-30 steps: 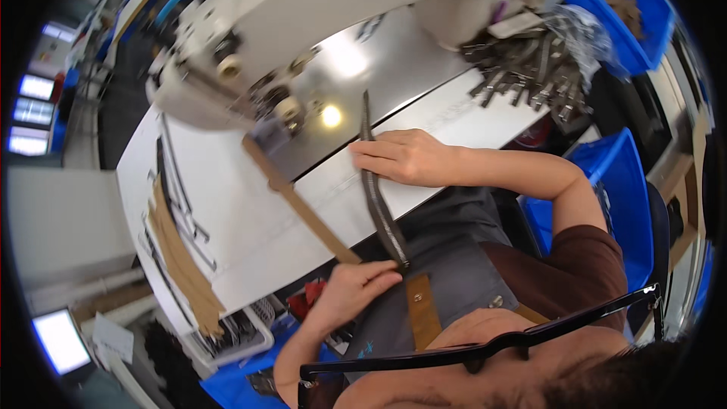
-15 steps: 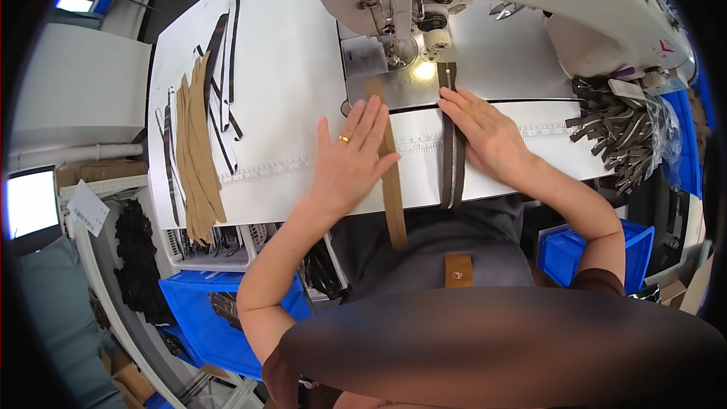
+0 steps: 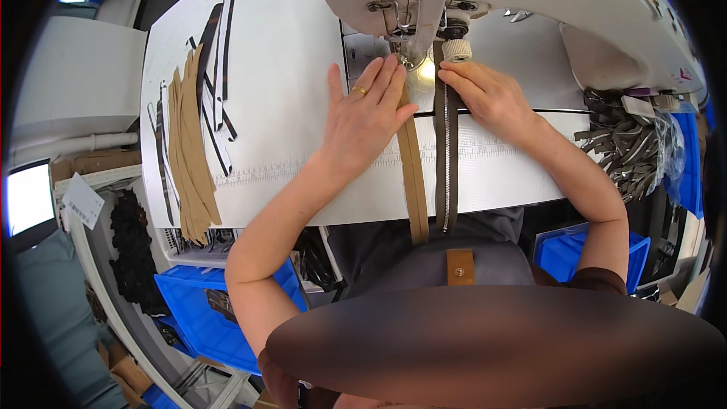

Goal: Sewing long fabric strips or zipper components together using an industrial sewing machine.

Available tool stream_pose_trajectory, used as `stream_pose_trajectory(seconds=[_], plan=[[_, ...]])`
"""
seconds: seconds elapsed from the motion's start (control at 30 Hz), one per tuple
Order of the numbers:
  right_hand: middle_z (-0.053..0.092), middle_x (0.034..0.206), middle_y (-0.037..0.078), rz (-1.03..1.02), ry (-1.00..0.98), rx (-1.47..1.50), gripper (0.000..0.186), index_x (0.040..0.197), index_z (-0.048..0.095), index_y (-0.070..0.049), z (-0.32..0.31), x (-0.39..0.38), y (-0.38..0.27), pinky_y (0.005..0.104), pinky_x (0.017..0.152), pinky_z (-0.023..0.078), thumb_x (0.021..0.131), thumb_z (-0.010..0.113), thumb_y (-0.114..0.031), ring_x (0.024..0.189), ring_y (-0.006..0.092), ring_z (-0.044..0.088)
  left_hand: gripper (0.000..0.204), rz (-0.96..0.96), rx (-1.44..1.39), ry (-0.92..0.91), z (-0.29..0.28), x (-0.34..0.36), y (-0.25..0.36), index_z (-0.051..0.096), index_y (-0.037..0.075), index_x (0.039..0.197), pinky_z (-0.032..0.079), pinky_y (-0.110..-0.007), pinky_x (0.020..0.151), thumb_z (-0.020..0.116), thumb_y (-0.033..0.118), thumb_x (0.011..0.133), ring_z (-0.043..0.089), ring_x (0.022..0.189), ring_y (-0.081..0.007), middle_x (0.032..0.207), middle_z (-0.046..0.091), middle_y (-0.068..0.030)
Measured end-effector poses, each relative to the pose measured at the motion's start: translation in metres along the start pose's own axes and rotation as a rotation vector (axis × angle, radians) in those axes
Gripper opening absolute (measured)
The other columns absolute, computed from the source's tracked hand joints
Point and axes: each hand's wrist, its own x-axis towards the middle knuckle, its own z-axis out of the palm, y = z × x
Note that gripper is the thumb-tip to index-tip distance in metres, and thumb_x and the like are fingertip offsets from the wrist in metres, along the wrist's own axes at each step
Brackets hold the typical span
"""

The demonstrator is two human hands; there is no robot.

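My left hand (image 3: 363, 117) lies flat with fingers stretched on the far part of a tan fabric strip (image 3: 413, 182). Its fingertips are close to the presser foot area of a white sewing machine (image 3: 591, 0); the strip's far end is hidden there. My right hand (image 3: 492, 98) has its fingers pinched together at the edge of a dark brown zipper (image 3: 447, 167) with metal teeth. The zipper runs lengthwise just right of the tan strip, with a gap between them. Both hang past the table's front edge toward my lap.
At the left of the white table (image 3: 288, 45) lie a bundle of tan strips (image 3: 189, 151) and several black-and-white strips (image 3: 221, 68). A heap of dark zippers (image 3: 625, 148) sits at the right, beside a clear plastic bag (image 3: 670, 144). Blue bins (image 3: 204, 318) stand below the table.
Both hands have moved farther from me, toward the needle area. The zipper's far end is now beside the presser foot. My right fingers have gone from laid flat to pinched.
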Motion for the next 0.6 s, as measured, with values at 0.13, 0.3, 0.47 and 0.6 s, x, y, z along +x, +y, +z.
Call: stream_pose_trajectory(seconds=[0.13,0.3,0.47,0.6], plan=[[0.063,0.112,0.012,0.032,-0.018,0.035,0.035,0.106,0.062,0.000,-0.003,-0.001,0.000,0.0330,0.076,0.056,0.071,0.067,-0.001,0.093,0.0277,0.066,0.045,0.037,-0.040,-0.001,0.000,0.005,-0.005,0.062,0.009,0.121,0.021,-0.065,0.106,0.068,0.035,0.085,0.054,0.121,-0.0157,0.130,0.060,-0.0009],[0.067,0.101,0.009,0.121,-0.013,0.121,0.029,0.101,0.063,-0.001,-0.012,0.004,-0.006,0.0324,0.071,0.056,0.072,0.069,0.000,0.084,0.0260,0.067,0.038,-0.013,-0.144,0.030,0.005,0.007,-0.014,0.064,0.012,0.117,0.020,-0.064,0.107,0.069,0.031,0.084,0.057,0.116,-0.0138,0.127,0.062,0.0026],[0.068,0.100,0.009,0.083,0.077,0.290,0.027,0.101,0.063,0.000,-0.013,0.032,-0.026,0.0320,0.066,0.055,0.075,0.069,0.003,0.079,0.0256,0.068,0.033,-0.018,-0.160,0.072,-0.005,0.010,-0.013,0.067,0.011,0.109,0.020,-0.068,0.104,0.073,0.026,0.080,0.054,0.114,-0.0189,0.118,0.064,0.0044],[0.068,0.108,0.011,0.077,0.041,0.315,0.028,0.101,0.063,0.002,0.004,0.031,-0.018,0.0320,0.069,0.057,0.074,0.068,0.008,0.084,0.0258,0.069,0.028,-0.016,-0.093,0.086,0.000,0.008,-0.018,0.069,0.012,0.105,0.017,-0.068,0.105,0.073,0.023,0.080,0.052,0.115,-0.0196,0.119,0.063,0.0056]])
